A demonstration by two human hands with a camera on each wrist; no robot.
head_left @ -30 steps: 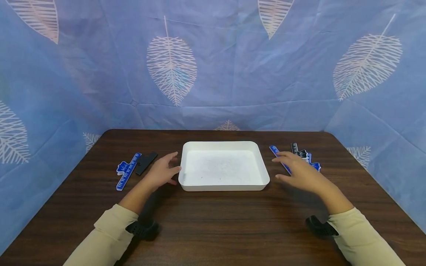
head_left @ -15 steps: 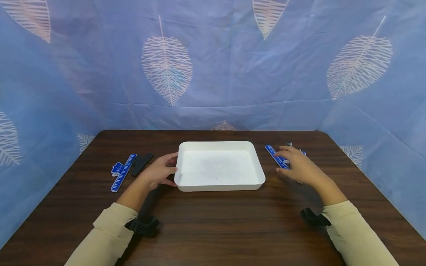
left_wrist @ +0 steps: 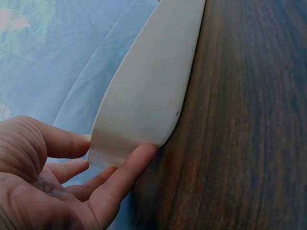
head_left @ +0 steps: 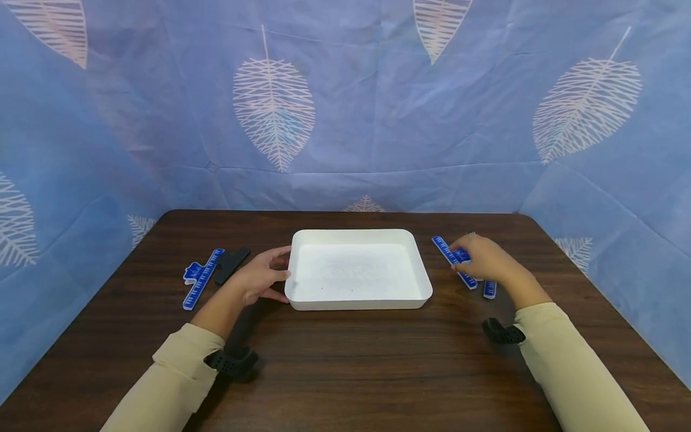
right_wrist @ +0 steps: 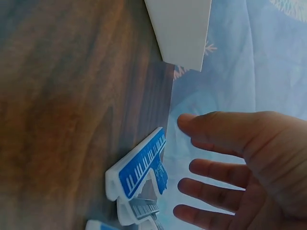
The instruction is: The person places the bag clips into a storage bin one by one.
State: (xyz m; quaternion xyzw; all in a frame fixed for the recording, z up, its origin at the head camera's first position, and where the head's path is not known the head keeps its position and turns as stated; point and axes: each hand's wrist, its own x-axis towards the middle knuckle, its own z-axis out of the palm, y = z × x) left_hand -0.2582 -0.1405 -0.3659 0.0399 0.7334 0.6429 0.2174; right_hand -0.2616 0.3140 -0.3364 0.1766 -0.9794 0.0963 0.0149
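Looking down from the head view, we find a white tray (head_left: 356,270) lying flat near the middle of a dark brown table (head_left: 356,366). The left hand (head_left: 259,279) touches the left end of the tray. Left of that hand we see a striped blue clip (head_left: 200,281) and a black clip (head_left: 232,266), close together. The right hand (head_left: 488,258) is over a second blue clip (head_left: 448,252), which lies to the right of the tray. The end of one more blue clip (head_left: 489,290) pokes out below that hand. Both arms have pale yellow sleeves (head_left: 167,378), and a blue cloth with white leaves (head_left: 367,108) hangs behind. In the left wrist view, we see a wide hand: one tip meets the tray's top edge, and a long finger reaches the bottom corner of its side. In the right wrist view, the thumb and fingers are spread, with a big gap between them. The second blue clip is near the fingertips, with a grey-striped clip (right_wrist: 144,207) just below; we cannot tell if the fingers touch either one.
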